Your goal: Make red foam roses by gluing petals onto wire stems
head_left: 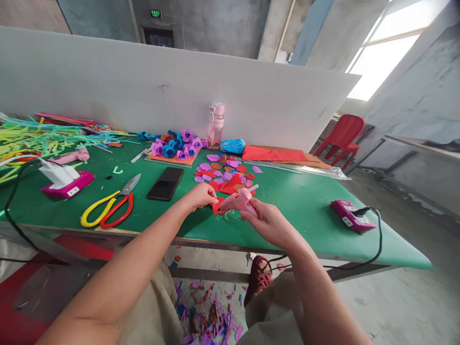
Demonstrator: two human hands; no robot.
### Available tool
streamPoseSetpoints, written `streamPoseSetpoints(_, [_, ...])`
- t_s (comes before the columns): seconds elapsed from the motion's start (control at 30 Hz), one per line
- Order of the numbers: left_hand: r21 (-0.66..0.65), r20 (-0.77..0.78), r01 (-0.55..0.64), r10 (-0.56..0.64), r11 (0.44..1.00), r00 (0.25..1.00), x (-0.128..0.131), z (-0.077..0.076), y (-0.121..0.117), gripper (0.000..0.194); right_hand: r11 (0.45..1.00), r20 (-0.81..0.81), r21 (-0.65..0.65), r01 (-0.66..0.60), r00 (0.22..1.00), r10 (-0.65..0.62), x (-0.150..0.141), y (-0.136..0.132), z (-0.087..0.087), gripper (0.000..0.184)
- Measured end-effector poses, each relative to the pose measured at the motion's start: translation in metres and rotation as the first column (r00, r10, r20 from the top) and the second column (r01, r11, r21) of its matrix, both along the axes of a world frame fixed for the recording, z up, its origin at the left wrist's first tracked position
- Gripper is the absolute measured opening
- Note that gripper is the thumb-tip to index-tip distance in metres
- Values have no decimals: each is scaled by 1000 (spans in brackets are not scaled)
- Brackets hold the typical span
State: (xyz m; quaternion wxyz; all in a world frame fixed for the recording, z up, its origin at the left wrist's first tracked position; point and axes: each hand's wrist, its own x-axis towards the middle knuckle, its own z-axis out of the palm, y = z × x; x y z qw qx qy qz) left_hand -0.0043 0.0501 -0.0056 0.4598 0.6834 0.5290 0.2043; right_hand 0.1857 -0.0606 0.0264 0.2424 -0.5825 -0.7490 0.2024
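Near the table's front edge, my right hand (268, 218) is wrapped round a pink hot glue gun (245, 200), a clear glue stick poking out of its back. The gun's nozzle points left, at a red paper piece (217, 207). My left hand (201, 196) pinches that piece by its upper edge; part of it is hidden behind the gun. Thin glue strings hang under the gun. Just beyond my hands lie cut paper petals (204, 166) in purple, red and brown. Behind them, finished purple and blue paper flowers (168, 151) rest on an orange sheet.
To the left are scissors (125, 189) with yellow and red handles, a black phone (166, 183), a magenta power strip (68, 186) and colourful strips (46, 139). A pink bottle (216, 125) stands at the back. Another power strip (352, 216) with a cord sits right.
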Motion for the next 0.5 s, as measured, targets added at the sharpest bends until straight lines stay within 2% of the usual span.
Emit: streamPoseSetpoints(0.5, [26,-11,5,-5,1000,1000,-1,-4,3,19,1000,14,29,12,1000,-13,-2,0,-2,24])
